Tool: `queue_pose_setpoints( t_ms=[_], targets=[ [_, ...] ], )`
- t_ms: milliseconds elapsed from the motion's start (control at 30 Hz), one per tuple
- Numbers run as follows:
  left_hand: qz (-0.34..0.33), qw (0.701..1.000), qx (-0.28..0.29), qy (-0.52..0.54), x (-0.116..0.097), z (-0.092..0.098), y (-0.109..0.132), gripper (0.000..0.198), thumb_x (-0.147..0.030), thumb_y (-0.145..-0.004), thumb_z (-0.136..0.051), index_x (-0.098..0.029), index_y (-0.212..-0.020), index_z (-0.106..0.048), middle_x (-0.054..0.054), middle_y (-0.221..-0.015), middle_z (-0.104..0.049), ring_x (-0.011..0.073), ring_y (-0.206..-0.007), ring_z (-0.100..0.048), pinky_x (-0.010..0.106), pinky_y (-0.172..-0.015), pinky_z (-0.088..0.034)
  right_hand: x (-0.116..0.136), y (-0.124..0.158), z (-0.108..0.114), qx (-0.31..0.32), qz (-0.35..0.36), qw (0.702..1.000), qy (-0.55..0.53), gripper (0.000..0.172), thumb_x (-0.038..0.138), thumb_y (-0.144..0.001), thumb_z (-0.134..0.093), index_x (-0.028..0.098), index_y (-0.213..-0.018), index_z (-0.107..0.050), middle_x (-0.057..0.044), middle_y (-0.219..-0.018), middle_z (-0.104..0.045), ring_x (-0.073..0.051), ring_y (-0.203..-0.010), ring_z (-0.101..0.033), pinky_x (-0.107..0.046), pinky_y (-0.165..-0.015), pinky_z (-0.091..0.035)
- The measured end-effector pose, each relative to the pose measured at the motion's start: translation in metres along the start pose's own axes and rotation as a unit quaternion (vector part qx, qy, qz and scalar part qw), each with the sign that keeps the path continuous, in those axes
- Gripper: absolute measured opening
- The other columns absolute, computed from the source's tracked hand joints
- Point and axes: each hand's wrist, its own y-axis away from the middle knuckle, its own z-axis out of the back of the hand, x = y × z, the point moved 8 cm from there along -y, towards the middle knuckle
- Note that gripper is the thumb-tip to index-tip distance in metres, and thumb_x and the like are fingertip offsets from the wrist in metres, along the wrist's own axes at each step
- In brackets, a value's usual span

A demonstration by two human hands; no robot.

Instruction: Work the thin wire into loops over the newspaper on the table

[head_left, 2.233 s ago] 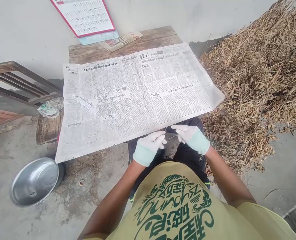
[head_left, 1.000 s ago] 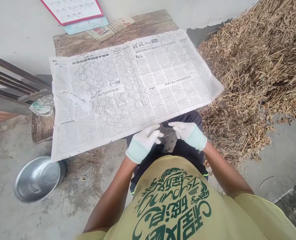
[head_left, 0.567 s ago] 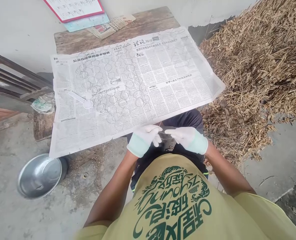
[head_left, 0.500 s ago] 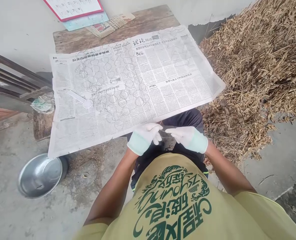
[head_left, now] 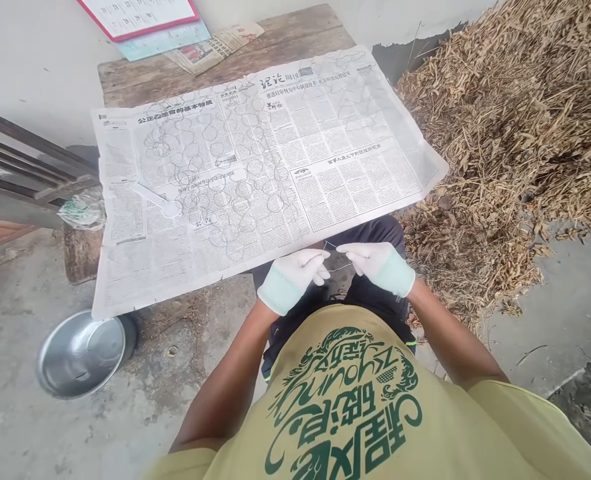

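Both my hands wear white gloves and meet over my lap, just below the near edge of a spread newspaper (head_left: pixel 255 160). My left hand (head_left: pixel 295 279) is closed in a pinch on one end of a thin wire (head_left: pixel 336 257). My right hand (head_left: pixel 375 263) pinches the other end, fingertips a few centimetres from the left ones. Many wire rings (head_left: pixel 235 193) lie linked across the newspaper. A white spoon-shaped tool (head_left: pixel 158 200) rests on the paper's left part.
The newspaper covers a low wooden table (head_left: pixel 285 40) against a white wall. A metal bowl (head_left: pixel 82 350) sits on the concrete floor at lower left. A big heap of dry stalks (head_left: pixel 515 133) fills the right side. A wooden frame (head_left: pixel 20 167) and a plastic bag (head_left: pixel 82 210) lie left.
My hands drew together, then eased slightly apart again, still working the thin wire between the fingertips. The camera tilted a little, shifting the scene upward.
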Motion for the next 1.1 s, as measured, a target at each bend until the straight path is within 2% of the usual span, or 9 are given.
queue_pose_setpoints(
  t_ms=[100, 233, 367, 600, 733, 800, 933, 1100],
  targets=[
    [-0.022, 1.000, 0.000, 0.016, 0.002, 0.002, -0.001, 0.040, -0.046, -0.101, -0.055, -0.016, -0.117, -0.077, 0.004, -0.079, -0.080, 0.0183, -0.072, -0.077, 0.034, -0.085, -0.062, -0.002, -0.001, -0.001, 0.006, -0.010, 1.000, -0.002, 0.037, 0.031, -0.101, -0.056, 0.020, -0.125, -0.081, 0.001, -0.063, -0.070, -0.014, -0.061, -0.063, -0.028, -0.073, -0.058],
    [-0.073, 0.994, -0.013, 0.076, 0.005, 0.006, -0.002, 0.062, -0.064, -0.104, -0.044, -0.012, -0.121, -0.074, 0.009, -0.085, -0.081, 0.0200, -0.071, -0.076, 0.037, -0.083, -0.062, -0.003, -0.001, 0.001, 0.005, -0.036, 0.999, -0.016, 0.038, 0.030, -0.101, -0.055, 0.019, -0.125, -0.081, 0.002, -0.061, -0.067, -0.013, -0.059, -0.061, -0.027, -0.071, -0.057],
    [-0.063, 0.988, -0.026, 0.137, 0.017, 0.008, 0.000, 0.072, -0.070, -0.103, -0.040, -0.009, -0.122, -0.072, 0.011, -0.087, -0.081, 0.0210, -0.069, -0.076, 0.037, -0.078, -0.062, -0.004, -0.001, 0.004, -0.007, -0.047, 0.998, -0.038, 0.039, 0.032, -0.100, -0.054, 0.017, -0.125, -0.081, 0.002, -0.059, -0.065, -0.012, -0.055, -0.056, -0.026, -0.064, -0.053],
    [-0.061, 0.995, -0.035, 0.069, 0.009, 0.005, 0.011, 0.053, -0.055, -0.102, -0.050, -0.011, -0.122, -0.072, 0.008, -0.088, -0.082, 0.0186, -0.072, -0.076, 0.035, -0.084, -0.062, -0.002, -0.003, 0.005, -0.017, -0.033, 0.999, -0.039, 0.039, 0.034, -0.100, -0.053, 0.018, -0.123, -0.081, 0.002, -0.058, -0.064, -0.013, -0.055, -0.056, -0.026, -0.061, -0.051],
    [0.010, 0.996, -0.050, 0.067, 0.012, 0.003, 0.011, 0.046, -0.040, -0.093, -0.065, -0.014, -0.130, -0.071, 0.005, -0.090, -0.083, 0.0179, -0.077, -0.078, 0.034, -0.089, -0.061, 0.000, -0.002, 0.004, -0.006, -0.053, 0.998, -0.043, 0.041, 0.033, -0.099, -0.053, 0.017, -0.124, -0.081, 0.002, -0.058, -0.063, -0.013, -0.054, -0.054, -0.027, -0.061, -0.050],
    [0.034, 0.997, -0.049, 0.055, 0.013, 0.001, 0.011, 0.043, -0.037, -0.091, -0.067, -0.017, -0.129, -0.072, 0.003, -0.090, -0.083, 0.0174, -0.080, -0.078, 0.033, -0.091, -0.061, 0.002, -0.002, 0.004, -0.001, -0.055, 0.997, -0.046, 0.041, 0.033, -0.099, -0.053, 0.016, -0.125, -0.080, 0.002, -0.059, -0.063, -0.013, -0.054, -0.054, -0.027, -0.061, -0.050],
    [0.028, 0.998, -0.054, -0.006, 0.011, -0.001, 0.011, 0.033, -0.040, -0.095, -0.061, -0.023, -0.120, -0.077, -0.001, -0.087, -0.082, 0.0165, -0.080, -0.078, 0.032, -0.093, -0.060, 0.003, -0.002, 0.002, 0.001, -0.061, 0.997, -0.057, 0.041, 0.034, -0.099, -0.053, 0.016, -0.125, -0.080, 0.002, -0.060, -0.063, -0.014, -0.056, -0.055, -0.027, -0.062, -0.051],
    [0.018, 0.997, -0.078, -0.014, 0.012, 0.002, 0.012, 0.039, -0.046, -0.095, -0.059, -0.023, -0.123, -0.076, -0.001, -0.086, -0.082, 0.0168, -0.077, -0.077, 0.030, -0.091, -0.060, 0.001, -0.005, -0.001, 0.004, -0.061, 0.998, -0.036, 0.042, 0.033, -0.098, -0.052, 0.017, -0.124, -0.080, 0.003, -0.056, -0.061, -0.013, -0.053, -0.053, -0.026, -0.057, -0.047]
  ],
)
